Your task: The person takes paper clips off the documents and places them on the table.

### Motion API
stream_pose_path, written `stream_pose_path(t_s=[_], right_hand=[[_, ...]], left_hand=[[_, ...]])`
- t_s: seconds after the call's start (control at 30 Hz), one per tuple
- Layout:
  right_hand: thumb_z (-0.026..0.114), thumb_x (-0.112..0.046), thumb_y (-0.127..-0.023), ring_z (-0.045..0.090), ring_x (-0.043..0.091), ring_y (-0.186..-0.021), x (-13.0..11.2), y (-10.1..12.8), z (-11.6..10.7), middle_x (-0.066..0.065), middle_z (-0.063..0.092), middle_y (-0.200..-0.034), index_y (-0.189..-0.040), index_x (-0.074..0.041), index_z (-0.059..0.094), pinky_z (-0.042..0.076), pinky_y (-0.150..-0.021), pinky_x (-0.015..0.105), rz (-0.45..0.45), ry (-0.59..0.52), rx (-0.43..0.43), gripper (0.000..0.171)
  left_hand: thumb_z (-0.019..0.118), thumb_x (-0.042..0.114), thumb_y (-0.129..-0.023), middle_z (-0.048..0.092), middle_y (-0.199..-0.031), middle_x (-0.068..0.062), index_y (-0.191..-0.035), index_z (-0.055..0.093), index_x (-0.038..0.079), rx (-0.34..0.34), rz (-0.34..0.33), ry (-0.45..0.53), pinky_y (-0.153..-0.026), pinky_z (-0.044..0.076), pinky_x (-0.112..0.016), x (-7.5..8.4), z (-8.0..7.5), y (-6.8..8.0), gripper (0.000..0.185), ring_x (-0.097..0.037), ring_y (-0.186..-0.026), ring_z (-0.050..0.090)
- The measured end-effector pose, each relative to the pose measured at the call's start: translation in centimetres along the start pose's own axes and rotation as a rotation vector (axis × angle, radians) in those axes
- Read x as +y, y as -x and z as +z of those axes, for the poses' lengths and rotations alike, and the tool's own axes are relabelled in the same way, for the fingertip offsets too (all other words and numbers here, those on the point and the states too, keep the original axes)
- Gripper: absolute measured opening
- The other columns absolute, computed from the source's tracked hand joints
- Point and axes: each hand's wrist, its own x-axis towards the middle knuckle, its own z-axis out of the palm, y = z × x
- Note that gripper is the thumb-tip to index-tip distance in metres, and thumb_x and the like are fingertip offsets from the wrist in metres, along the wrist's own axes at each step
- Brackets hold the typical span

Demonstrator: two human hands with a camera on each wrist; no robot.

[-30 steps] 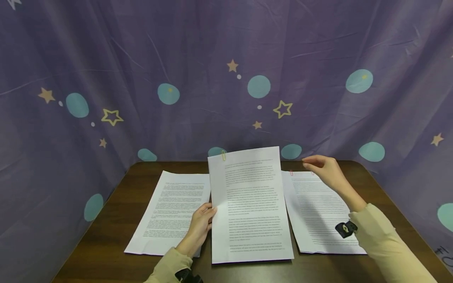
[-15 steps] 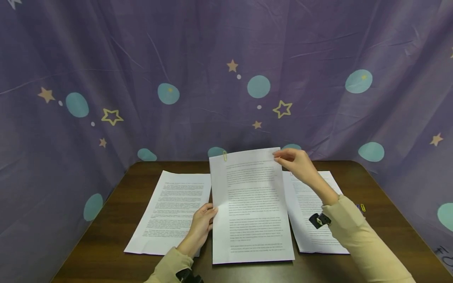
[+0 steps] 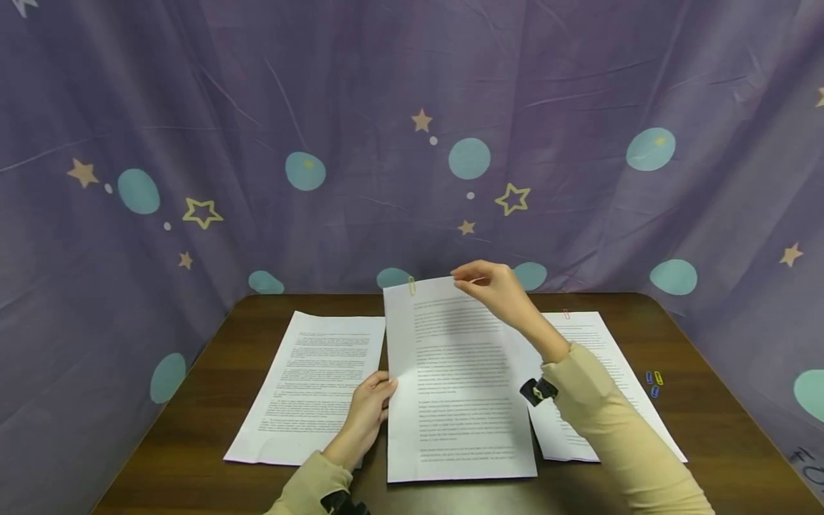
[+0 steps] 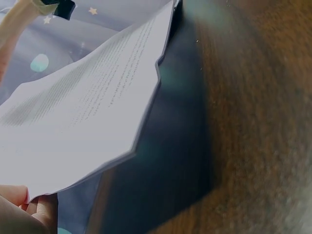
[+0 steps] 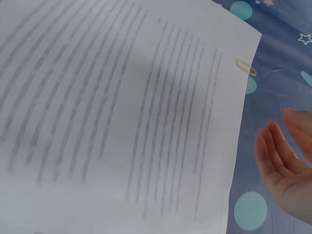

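My left hand (image 3: 371,406) pinches a stack of printed paper (image 3: 460,379) at its left edge, thumb in front, and holds it raised and tilted. A yellow paper clip (image 3: 412,285) grips the stack's top edge near the left corner; the right wrist view shows the same yellow clip (image 5: 246,67). At the top edge, right of that clip, is my right hand (image 3: 498,290). The right wrist view has this hand (image 5: 287,165) just off the paper's edge, fingers bent, thumb apart, nothing visible between them.
Left of the held stack lies another stack of printed sheets (image 3: 315,386). A third stack (image 3: 576,336), partly covered by my right arm, bears a pink paper clip (image 3: 566,313). Blue clips (image 3: 654,392) and a yellow clip (image 3: 658,378) lie on the table (image 3: 708,429). A purple curtain (image 3: 360,86) hangs behind.
My right hand has moved left, from above the right-hand stack to the held stack's top edge. The loose clips on the table have come into view. My left hand keeps its hold.
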Motion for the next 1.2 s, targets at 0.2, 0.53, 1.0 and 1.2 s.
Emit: stream_pose_path(t_s=[0.2,0.53,1.0,1.2], right_hand=[[0.062,-0.012,-0.082,0.06,0.021,-0.088,-0.5,-0.7,1.2,0.01,0.065,-0.096,-0.099,-0.003,0.065,0.049,-0.075,0.031,-0.014,-0.012,-0.005,0.019],[0.062,-0.01,-0.082,0.06,0.021,-0.089,-1.0,-1.3,2.2,0.011,0.064,-0.099,-0.1,0.0,0.064,0.049,-0.077,0.028,-0.03,-0.017,-0.004,0.02],[0.061,-0.004,-0.082,0.06,0.024,-0.092,-2.1,-1.5,2.8,0.014,0.063,-0.102,-0.101,0.002,0.063,0.049,-0.078,0.03,-0.025,-0.031,-0.039,0.021],[0.061,-0.006,-0.082,0.061,0.021,-0.089,-1.1,-2.0,3.2,0.012,0.064,-0.098,-0.101,0.0,0.065,0.05,-0.075,0.028,-0.039,-0.021,-0.045,0.02]], left_hand=[[0.048,0.007,-0.09,0.062,-0.084,0.0,-0.11,0.046,-0.008,-0.001,0.013,0.003,-0.053,0.047,-0.02,0.0,0.3,0.1,0.026,-0.008,-0.066,0.058],[0.049,0.007,-0.088,0.062,-0.085,-0.001,-0.108,0.047,-0.007,0.015,0.02,-0.007,-0.053,0.047,-0.021,0.0,0.7,0.3,0.024,-0.009,-0.066,0.059],[0.05,0.005,-0.088,0.062,-0.08,0.001,-0.103,0.048,-0.006,-0.001,0.034,-0.008,-0.05,0.046,-0.02,0.1,1.1,0.5,0.019,-0.008,-0.063,0.058],[0.05,0.004,-0.087,0.062,-0.079,0.001,-0.101,0.049,-0.006,0.0,0.041,-0.004,-0.049,0.046,-0.019,0.0,1.3,0.5,0.017,-0.007,-0.062,0.057]])
